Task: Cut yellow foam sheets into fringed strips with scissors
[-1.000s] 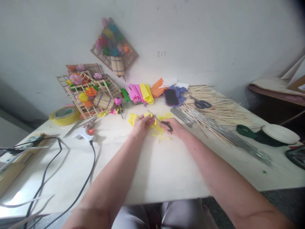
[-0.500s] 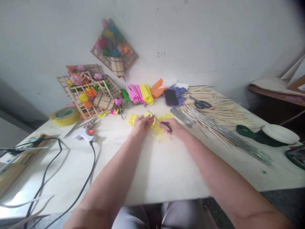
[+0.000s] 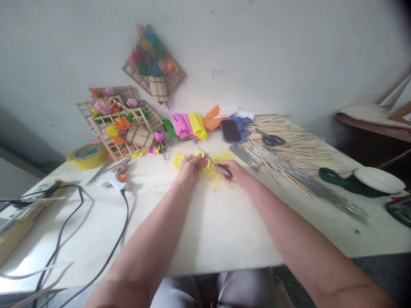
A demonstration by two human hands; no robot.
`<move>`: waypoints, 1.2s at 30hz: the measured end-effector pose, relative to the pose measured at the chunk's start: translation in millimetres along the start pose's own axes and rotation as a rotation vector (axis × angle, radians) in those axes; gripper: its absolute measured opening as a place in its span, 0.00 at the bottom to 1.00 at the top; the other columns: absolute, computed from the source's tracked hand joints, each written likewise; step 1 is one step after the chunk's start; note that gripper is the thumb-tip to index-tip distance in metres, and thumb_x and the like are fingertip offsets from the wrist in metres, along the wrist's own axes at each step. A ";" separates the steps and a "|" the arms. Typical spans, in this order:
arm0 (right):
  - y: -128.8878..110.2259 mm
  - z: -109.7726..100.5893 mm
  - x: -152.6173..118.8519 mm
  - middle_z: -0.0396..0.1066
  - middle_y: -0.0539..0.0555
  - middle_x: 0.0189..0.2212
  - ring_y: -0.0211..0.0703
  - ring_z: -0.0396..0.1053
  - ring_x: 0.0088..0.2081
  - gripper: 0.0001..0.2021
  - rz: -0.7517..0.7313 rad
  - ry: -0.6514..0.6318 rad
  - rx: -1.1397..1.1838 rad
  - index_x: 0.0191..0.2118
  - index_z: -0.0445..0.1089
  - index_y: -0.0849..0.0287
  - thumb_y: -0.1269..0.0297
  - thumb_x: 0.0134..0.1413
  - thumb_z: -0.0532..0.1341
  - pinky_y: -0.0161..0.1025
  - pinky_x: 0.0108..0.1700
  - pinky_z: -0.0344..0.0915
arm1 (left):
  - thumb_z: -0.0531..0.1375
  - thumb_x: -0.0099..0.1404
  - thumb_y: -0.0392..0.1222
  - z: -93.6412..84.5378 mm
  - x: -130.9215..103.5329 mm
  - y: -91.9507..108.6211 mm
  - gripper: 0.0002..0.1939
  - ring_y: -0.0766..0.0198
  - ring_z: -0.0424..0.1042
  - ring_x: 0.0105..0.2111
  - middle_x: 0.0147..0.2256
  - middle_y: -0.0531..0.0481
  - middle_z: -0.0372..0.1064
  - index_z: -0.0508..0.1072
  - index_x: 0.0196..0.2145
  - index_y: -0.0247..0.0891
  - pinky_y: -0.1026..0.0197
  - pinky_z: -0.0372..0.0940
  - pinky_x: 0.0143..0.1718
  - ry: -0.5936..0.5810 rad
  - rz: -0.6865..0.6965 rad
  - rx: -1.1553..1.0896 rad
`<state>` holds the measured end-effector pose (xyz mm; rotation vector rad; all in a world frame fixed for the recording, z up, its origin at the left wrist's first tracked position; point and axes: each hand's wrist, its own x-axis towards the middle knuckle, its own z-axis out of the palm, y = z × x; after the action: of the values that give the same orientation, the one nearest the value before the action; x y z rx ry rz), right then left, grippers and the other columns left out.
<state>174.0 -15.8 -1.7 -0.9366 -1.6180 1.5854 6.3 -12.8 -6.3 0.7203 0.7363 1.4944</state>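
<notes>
My left hand (image 3: 190, 166) is closed on a small piece of yellow crepe paper (image 3: 198, 153), pinched at the fingertips. In my right hand (image 3: 233, 172) is a pair of scissors (image 3: 210, 160) with dark handles, its blades pointing up and left at the yellow piece. Whether the blades touch the paper I cannot tell. Yellow paper scraps (image 3: 215, 183) lie on the table under and between both hands, and more yellow pieces (image 3: 178, 161) sit just left of my left hand.
Behind my hands are crepe paper rolls (image 3: 196, 126) and a phone (image 3: 230, 131). To the right lie wooden sticks (image 3: 298, 149), metal wires (image 3: 298, 184) and other scissors (image 3: 272, 140). At left are a glue gun (image 3: 113, 182), its cord, a tape roll (image 3: 87, 156) and flower frames (image 3: 120, 128).
Almost nothing differs. Both hands, the scissors and the yellow paper stay in nearly the same place.
</notes>
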 end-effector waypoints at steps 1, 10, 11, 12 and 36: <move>-0.1 0.0 -0.2 0.56 0.43 0.11 0.27 0.50 0.11 0.12 0.004 -0.004 0.008 0.25 0.64 0.62 0.58 0.40 0.63 0.28 0.12 0.46 | 0.64 0.48 0.34 0.3 -0.2 0.0 0.11 0.64 0.73 0.28 0.25 0.48 0.71 0.62 0.21 0.33 0.63 0.68 0.32 -0.002 -0.002 0.000; 1.7 1.1 2.4 0.57 0.43 0.11 0.27 0.52 0.11 0.13 0.008 0.031 -0.005 0.23 0.63 0.62 0.57 0.39 0.64 0.27 0.12 0.47 | 0.64 0.48 0.34 5.5 -3.7 0.4 0.11 0.65 0.73 0.27 0.24 0.48 0.71 0.63 0.23 0.33 0.64 0.67 0.31 -0.008 -0.018 0.030; 1.9 1.2 2.6 0.57 0.43 0.11 0.27 0.52 0.11 0.13 0.008 0.036 -0.007 0.24 0.63 0.62 0.57 0.39 0.64 0.27 0.12 0.47 | 0.64 0.48 0.34 6.1 -4.1 0.5 0.11 0.65 0.73 0.27 0.24 0.48 0.71 0.63 0.22 0.33 0.64 0.67 0.31 -0.010 -0.018 0.036; 2.0 1.3 2.8 0.57 0.43 0.11 0.27 0.51 0.11 0.13 0.011 0.039 -0.009 0.24 0.64 0.62 0.57 0.39 0.64 0.27 0.12 0.48 | 0.64 0.48 0.34 6.6 -4.5 0.5 0.11 0.65 0.73 0.27 0.25 0.48 0.71 0.63 0.22 0.33 0.64 0.67 0.31 -0.011 -0.019 0.042; -1.8 1.1 2.6 0.53 0.42 0.09 0.26 0.47 0.10 0.12 -0.009 0.031 -0.024 0.22 0.64 0.62 0.58 0.38 0.64 0.29 0.12 0.43 | 0.64 0.49 0.34 1.9 -1.4 -1.0 0.09 0.65 0.73 0.27 0.26 0.46 0.72 0.64 0.23 0.32 0.63 0.68 0.32 -0.018 -0.005 0.025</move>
<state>171.6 -14.1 0.0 -0.9608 -1.6212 1.5409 8.5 -14.1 -6.0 0.7495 0.7432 1.4750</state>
